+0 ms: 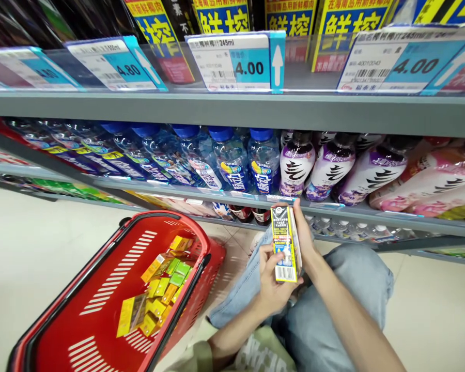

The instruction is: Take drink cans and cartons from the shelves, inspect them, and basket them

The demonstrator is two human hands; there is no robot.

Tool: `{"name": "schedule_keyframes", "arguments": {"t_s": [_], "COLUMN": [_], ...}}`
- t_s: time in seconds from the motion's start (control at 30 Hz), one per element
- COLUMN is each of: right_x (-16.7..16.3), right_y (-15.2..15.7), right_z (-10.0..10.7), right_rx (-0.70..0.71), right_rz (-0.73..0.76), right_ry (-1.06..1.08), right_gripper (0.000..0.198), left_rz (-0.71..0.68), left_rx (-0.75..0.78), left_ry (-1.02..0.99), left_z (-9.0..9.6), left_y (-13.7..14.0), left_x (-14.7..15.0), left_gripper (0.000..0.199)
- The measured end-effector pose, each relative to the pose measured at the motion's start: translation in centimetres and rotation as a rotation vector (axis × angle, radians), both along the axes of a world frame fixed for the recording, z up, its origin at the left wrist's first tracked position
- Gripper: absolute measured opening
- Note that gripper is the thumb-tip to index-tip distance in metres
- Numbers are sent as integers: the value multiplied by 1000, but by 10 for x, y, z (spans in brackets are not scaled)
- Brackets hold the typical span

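Note:
Between my hands is a small drink carton [283,227], with a black top part, yellow edges and a white barcode panel at its lower end. My left hand [273,287] grips the lower left part, its thumb lying over the printed front. Along the right side runs my right hand [305,235], fingers stretched up beside the carton and palm against it; its far fingers are partly hidden. I hold the carton above my bent knees [343,279], just in front of the lower shelf edge.
A red shopping basket [54,336] stands on the left with several small yellow and green boxes [163,287] inside. Ahead, blue-capped bottles [230,157] and purple-labelled bottles [335,165] line a shelf. Above, yellow-and-blue cartons [222,18] stand behind price tags [236,62].

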State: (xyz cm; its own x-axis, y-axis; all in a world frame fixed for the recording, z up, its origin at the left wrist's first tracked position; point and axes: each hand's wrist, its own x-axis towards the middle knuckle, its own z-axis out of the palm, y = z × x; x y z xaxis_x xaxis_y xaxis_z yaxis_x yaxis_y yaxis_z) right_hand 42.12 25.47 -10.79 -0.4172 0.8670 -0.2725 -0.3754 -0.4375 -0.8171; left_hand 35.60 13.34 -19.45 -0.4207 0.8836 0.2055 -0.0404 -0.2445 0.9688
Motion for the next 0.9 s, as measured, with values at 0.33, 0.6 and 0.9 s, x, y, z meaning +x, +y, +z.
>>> {"name": "schedule_keyframes", "arguments": {"t_s": [0.33, 0.6, 0.9], "right_x": [-3, -7, -6], "right_y": [2, 4, 6], "right_z": [1, -2, 5], "right_rx": [-128, -186, 156], "right_rz": [-115, 8, 145], "right_ry": [143, 196, 336], "right_gripper": [60, 77, 62], "left_rz": [77, 152, -159], "left_rx": [-60, -109, -199], "left_ry": [11, -36, -482], "left_z": [13, 14, 36], "left_y": [10, 6, 10], "left_x": [8, 13, -9], "left_gripper": [64, 71, 75]}}
